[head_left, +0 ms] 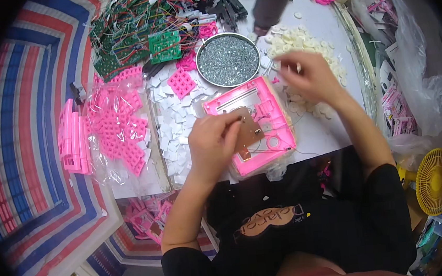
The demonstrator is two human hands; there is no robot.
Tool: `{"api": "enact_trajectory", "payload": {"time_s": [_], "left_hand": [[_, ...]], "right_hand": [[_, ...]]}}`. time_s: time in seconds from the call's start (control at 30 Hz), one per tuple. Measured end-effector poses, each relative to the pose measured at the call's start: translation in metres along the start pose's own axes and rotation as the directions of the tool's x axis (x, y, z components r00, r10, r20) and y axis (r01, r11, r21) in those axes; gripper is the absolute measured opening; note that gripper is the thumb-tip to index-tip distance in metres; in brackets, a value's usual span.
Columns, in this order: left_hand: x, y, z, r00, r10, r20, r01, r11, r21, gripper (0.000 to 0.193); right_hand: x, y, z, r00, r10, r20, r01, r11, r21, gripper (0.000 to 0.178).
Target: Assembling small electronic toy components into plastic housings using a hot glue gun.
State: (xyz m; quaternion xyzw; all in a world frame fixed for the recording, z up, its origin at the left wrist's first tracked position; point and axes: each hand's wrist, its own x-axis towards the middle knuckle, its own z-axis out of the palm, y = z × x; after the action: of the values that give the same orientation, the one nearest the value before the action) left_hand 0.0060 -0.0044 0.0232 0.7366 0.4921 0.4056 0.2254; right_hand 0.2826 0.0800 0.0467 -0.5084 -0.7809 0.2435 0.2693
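Two hands, left hand (213, 141) covering brown board (246, 130), right hand (307, 75) blurred (grip unclear)

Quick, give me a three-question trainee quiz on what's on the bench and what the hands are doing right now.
1. True or false: the left hand rests on the brown board lying in the pink housing.
2. What fills the round metal tray? A) white discs B) small silvery parts C) pink grids
3. Name the pile that the right hand hovers over.

Key: 1 true. 2 B. 3 the white discs.
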Motion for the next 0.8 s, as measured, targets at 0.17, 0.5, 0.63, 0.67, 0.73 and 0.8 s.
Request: {"api": "enact_trajectory", "payload": {"time_s": [0.17,0.5,0.63,0.67,0.73,0.8], "left_hand": [[0.002,0.007,-0.001,0.998,-0.022,0.056,0.022,1.000,-0.011,0.014],[-0.004,0.001,0.000,0.998,-0.044,0.048,0.048,0.995,-0.089,0.015],[-0.004,0.000,0.000,1.000,0.021,0.018,-0.020,0.999,-0.046,0.015],[-0.003,-0.001,0.001,1.000,0.015,0.007,-0.015,0.999,-0.045,0.015],[-0.005,-0.004,0.006,1.000,-0.002,-0.001,0.002,0.999,-0.045,0.013],[-0.004,-0.003,0.009,1.000,-0.003,-0.028,0.002,0.999,-0.046,0.012]], "right_hand": [[0.116,0.080,0.020,0.932,-0.305,-0.193,0.175,0.849,-0.498,0.046],[0.147,0.136,0.010,0.960,-0.058,-0.275,0.000,0.979,-0.205,0.038],[0.087,0.157,-0.039,0.916,0.225,-0.332,-0.256,0.965,-0.053,0.040],[0.073,0.175,-0.047,0.913,0.196,-0.357,-0.207,0.978,0.008,0.039],[0.057,0.183,-0.053,0.909,0.162,-0.384,-0.196,0.979,-0.052,0.039],[0.051,0.165,-0.067,0.910,0.153,-0.385,-0.276,0.917,-0.289,0.039]]}}
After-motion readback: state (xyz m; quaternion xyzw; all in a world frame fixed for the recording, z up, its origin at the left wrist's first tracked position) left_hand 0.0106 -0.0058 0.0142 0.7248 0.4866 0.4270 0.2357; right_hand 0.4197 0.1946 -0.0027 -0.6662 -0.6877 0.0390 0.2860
